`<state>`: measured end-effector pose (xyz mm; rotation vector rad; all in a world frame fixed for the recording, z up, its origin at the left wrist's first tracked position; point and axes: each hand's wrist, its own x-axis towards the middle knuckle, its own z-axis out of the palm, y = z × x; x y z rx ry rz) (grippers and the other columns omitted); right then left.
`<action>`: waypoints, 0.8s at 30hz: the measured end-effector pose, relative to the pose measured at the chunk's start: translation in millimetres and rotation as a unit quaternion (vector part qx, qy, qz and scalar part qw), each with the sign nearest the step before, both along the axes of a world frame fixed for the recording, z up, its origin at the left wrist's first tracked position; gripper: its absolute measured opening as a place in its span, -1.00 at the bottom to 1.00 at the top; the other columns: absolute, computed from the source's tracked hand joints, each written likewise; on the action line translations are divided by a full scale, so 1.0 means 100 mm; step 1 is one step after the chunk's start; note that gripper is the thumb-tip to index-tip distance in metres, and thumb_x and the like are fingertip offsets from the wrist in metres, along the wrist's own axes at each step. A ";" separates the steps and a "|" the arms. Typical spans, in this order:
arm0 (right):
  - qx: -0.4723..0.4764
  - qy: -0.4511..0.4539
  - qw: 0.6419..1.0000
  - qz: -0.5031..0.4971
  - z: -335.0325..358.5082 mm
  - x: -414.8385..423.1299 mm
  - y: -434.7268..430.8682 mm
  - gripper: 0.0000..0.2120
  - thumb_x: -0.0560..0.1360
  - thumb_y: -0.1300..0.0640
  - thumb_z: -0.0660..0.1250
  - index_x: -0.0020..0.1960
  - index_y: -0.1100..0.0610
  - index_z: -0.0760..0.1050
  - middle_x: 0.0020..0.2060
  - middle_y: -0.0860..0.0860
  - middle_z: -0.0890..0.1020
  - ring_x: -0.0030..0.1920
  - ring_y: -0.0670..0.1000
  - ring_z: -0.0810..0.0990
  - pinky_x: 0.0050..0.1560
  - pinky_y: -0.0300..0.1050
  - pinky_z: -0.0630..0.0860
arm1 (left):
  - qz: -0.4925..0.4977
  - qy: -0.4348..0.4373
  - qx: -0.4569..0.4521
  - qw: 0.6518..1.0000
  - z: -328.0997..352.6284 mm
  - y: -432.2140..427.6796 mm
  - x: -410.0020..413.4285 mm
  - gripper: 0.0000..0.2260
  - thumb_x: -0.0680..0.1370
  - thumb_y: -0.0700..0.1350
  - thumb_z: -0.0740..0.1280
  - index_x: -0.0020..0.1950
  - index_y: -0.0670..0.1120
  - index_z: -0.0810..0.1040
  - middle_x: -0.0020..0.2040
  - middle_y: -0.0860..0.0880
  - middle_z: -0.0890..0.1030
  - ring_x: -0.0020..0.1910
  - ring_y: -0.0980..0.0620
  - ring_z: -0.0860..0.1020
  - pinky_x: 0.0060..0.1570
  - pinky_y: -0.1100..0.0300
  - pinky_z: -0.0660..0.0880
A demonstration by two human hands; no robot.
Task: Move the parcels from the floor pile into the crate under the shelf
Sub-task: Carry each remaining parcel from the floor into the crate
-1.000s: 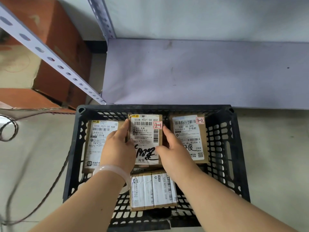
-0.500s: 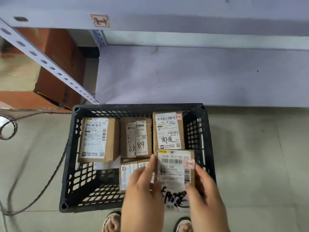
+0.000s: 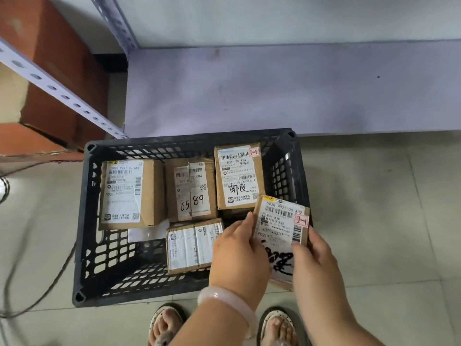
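A black slatted crate (image 3: 84, 221) stands on the floor in front of the shelf. Inside it lie several brown parcels: one at the left (image 3: 129, 193), one marked "8589" (image 3: 190, 188), one tagged "2-2" (image 3: 238, 176) and one near the front (image 3: 192, 245). Both hands hold a small brown parcel tagged "2-1" (image 3: 282, 226) above the crate's right front corner. My left hand (image 3: 239, 253) grips its left edge. My right hand (image 3: 316, 260) grips its right edge.
A grey metal shelf board (image 3: 299, 88) runs behind the crate, with a perforated upright (image 3: 62, 93) at the left. Red-brown boxes (image 3: 50, 71) sit beyond the upright. A dark cable (image 3: 50, 288) trails on the floor at the left. Sandalled feet (image 3: 167, 323) stand before the crate.
The parcel tagged "2-1" has been lifted from the crate's middle back and carried to the right front corner. The "8589" parcel under it now shows.
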<state>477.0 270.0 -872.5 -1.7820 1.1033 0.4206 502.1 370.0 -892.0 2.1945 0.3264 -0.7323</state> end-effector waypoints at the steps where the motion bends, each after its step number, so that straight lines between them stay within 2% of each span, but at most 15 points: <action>1: -0.003 0.003 1.000 -0.003 -0.02 0.02 0.02 -0.71 0.51 0.13 0.18 0.14 -0.14 0.51 0.02 -0.10 0.62 0.00 -0.07 0.56 -0.05 -0.10 0.47 | 0.003 0.014 -0.009 1.000 -0.01 0.00 0.02 -0.53 0.57 -0.15 0.14 0.49 0.07 0.27 0.27 0.07 0.49 0.27 -0.01 0.43 0.30 0.06 0.40; 2: -0.007 0.008 1.000 -0.010 -0.03 0.04 0.05 -0.71 0.49 0.09 0.19 0.16 -0.14 0.50 0.03 -0.08 0.61 0.03 -0.04 0.56 0.01 -0.06 0.49 | 0.002 0.023 -0.023 0.999 -0.02 -0.01 0.04 -0.53 0.55 -0.14 0.14 0.47 0.09 0.30 0.22 0.06 0.54 0.22 -0.04 0.46 0.25 0.02 0.43; 4: -0.017 0.021 0.999 -0.023 -0.06 0.04 0.09 -0.58 0.38 -0.03 0.17 0.24 -0.12 0.46 0.08 -0.03 0.59 0.10 0.04 0.53 0.15 0.05 0.48 | -0.017 0.016 -0.034 0.999 -0.02 -0.04 0.10 -0.51 0.48 -0.12 0.14 0.41 0.12 0.37 0.14 0.08 0.58 0.16 -0.05 0.49 0.21 -0.01 0.46; 6: -0.005 0.029 0.999 -0.044 -0.07 0.01 0.13 -0.46 0.32 -0.06 0.16 0.30 -0.11 0.41 0.11 0.00 0.57 0.17 0.08 0.49 0.21 0.11 0.46 | -0.044 0.005 -0.014 0.999 -0.01 -0.06 0.16 -0.53 0.50 -0.11 0.16 0.41 0.12 0.35 0.19 0.11 0.54 0.25 0.00 0.41 0.31 0.09 0.36; 8: 0.020 0.032 0.997 -0.064 -0.06 -0.03 0.15 -0.51 0.41 0.02 0.22 0.35 -0.11 0.38 0.16 0.01 0.55 0.19 0.08 0.50 0.22 0.10 0.45 | -0.065 0.008 -0.007 0.998 -0.02 -0.04 0.21 -0.52 0.56 -0.12 0.20 0.48 0.12 0.26 0.26 0.11 0.46 0.34 0.06 0.30 0.38 0.15 0.28; 9: 0.033 0.030 0.996 -0.080 -0.08 -0.05 0.14 -0.53 0.45 0.09 0.25 0.36 -0.10 0.37 0.16 0.02 0.56 0.15 0.07 0.53 0.20 0.09 0.47 | -0.072 0.005 -0.018 0.997 -0.03 -0.01 0.21 -0.50 0.57 -0.12 0.22 0.49 0.13 0.23 0.28 0.12 0.44 0.35 0.07 0.31 0.38 0.13 0.31; 11: 0.054 0.024 0.990 -0.128 -0.11 -0.08 0.10 -0.51 0.49 0.21 0.27 0.38 -0.06 0.33 0.09 0.01 0.61 0.03 0.03 0.61 0.14 0.13 0.53 | -0.078 0.010 -0.052 0.996 -0.07 0.04 0.22 -0.49 0.56 -0.10 0.26 0.47 0.19 0.23 0.25 0.13 0.44 0.26 0.08 0.43 0.22 0.14 0.49; 13: 0.067 0.011 0.984 -0.163 -0.12 -0.10 0.07 -0.42 0.49 0.29 0.28 0.42 -0.06 0.23 0.04 0.00 0.63 -0.03 0.01 0.63 0.09 0.20 0.56 | -0.084 0.022 -0.069 0.994 -0.06 0.08 0.23 -0.50 0.56 -0.09 0.27 0.45 0.25 0.24 0.20 0.14 0.45 0.14 0.11 0.52 0.04 0.22 0.59; 16: 0.057 0.001 0.983 -0.175 -0.13 -0.12 0.06 -0.28 0.47 0.31 0.29 0.46 -0.21 0.11 0.16 0.03 0.56 -0.03 0.04 0.62 0.04 0.25 0.58 | -0.125 -0.002 -0.070 0.990 -0.08 0.13 0.27 -0.52 0.56 -0.08 0.28 0.42 0.26 0.28 0.15 0.15 0.49 0.10 0.17 0.52 0.03 0.24 0.59; 19: 0.025 0.002 0.986 -0.162 -0.09 -0.10 0.04 -0.34 0.47 0.26 0.31 0.44 -0.18 0.17 0.28 0.05 0.39 -0.06 0.02 0.59 0.03 0.24 0.58 | -0.160 -0.004 -0.075 0.984 -0.08 0.18 0.32 -0.51 0.55 -0.08 0.30 0.40 0.30 0.28 0.16 0.16 0.49 0.09 0.21 0.50 0.09 0.30 0.54; 22: 0.002 -0.009 0.988 -0.156 -0.06 -0.07 -0.02 -0.48 0.49 0.23 0.32 0.38 -0.05 0.28 0.20 0.03 0.44 -0.15 -0.05 0.60 0.03 0.17 0.60 | -0.154 0.021 -0.098 0.983 -0.09 0.20 0.34 -0.51 0.54 -0.10 0.33 0.37 0.33 0.31 0.17 0.19 0.50 0.04 0.20 0.55 0.02 0.31 0.57; 24: -0.015 -0.022 0.990 -0.142 -0.06 -0.06 -0.07 -0.52 0.49 0.16 0.34 0.35 -0.06 0.28 0.15 -0.03 0.48 -0.15 -0.02 0.62 -0.01 0.15 0.61 | -0.122 0.042 -0.124 0.984 -0.11 0.22 0.35 -0.52 0.53 -0.11 0.35 0.35 0.31 0.35 0.14 0.20 0.53 0.00 0.19 0.59 -0.05 0.31 0.60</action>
